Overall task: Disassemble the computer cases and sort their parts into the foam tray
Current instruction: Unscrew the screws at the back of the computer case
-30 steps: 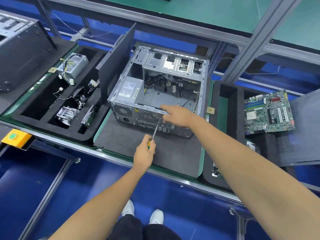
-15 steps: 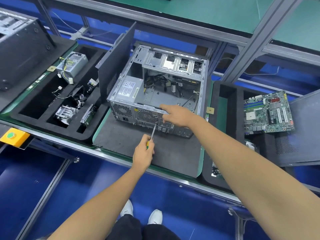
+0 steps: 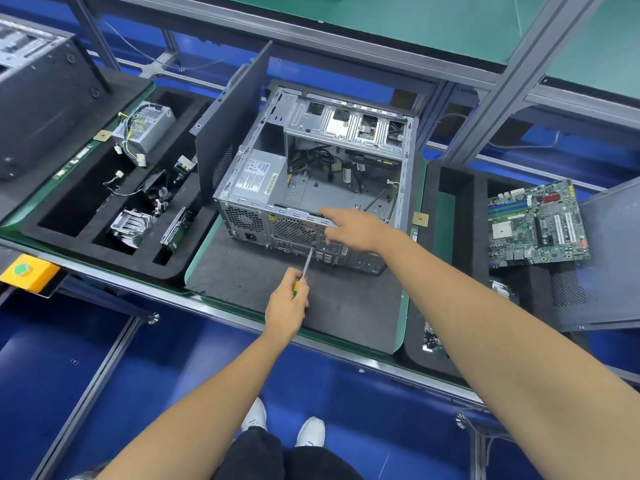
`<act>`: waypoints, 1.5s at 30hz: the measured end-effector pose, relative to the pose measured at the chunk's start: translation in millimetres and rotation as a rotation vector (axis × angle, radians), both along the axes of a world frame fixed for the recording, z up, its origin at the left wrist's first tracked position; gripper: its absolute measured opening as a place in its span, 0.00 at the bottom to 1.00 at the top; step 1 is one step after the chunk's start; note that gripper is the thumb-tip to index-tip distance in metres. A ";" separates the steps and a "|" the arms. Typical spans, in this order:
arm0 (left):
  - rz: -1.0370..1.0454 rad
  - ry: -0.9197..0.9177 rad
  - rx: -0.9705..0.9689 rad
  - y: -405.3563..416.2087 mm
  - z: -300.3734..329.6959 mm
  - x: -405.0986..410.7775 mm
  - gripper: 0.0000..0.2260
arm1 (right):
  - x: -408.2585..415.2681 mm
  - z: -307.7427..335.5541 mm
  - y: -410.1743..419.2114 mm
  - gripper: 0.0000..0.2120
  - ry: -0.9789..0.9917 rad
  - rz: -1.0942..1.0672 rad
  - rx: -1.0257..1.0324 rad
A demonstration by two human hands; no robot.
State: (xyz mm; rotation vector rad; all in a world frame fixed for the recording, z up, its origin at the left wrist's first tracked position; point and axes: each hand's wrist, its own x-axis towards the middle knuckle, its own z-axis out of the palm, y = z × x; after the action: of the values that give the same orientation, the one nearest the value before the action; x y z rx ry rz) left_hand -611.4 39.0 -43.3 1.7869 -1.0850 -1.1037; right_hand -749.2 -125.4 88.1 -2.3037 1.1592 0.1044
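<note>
An open grey computer case (image 3: 313,174) lies on a dark mat (image 3: 263,282), rear panel toward me, with a power supply (image 3: 258,176) and loose cables inside. My left hand (image 3: 287,306) grips a screwdriver (image 3: 306,263) whose tip touches the rear panel beside the fan grille. My right hand (image 3: 353,228) rests on the case's upper rear edge, fingers gripping it. A black foam tray (image 3: 104,251) on the left holds a removed power supply (image 3: 145,131), a metal bracket, a drive and cables.
A dark side panel (image 3: 232,123) leans against the case's left side. A motherboard (image 3: 536,223) lies on a second foam tray (image 3: 446,209) at the right, beside a perforated panel. Another case (image 3: 38,98) stands far left. A yellow button box (image 3: 27,271) sits at the bench edge.
The screwdriver tip has stayed at the rear panel while my left hand shifted slightly. My right hand keeps its hold on the case edge.
</note>
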 end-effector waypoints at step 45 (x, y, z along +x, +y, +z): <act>-0.015 -0.708 0.094 -1.5 12.4 -44.3 0.11 | 2.7 1.0 6.4 0.04 0.043 -0.011 -0.063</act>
State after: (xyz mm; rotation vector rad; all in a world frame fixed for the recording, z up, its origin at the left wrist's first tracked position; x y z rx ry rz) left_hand -655.7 37.5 -30.9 2.3251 -1.4596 -0.5235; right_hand -746.5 -119.0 89.1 -2.3603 1.2125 0.1153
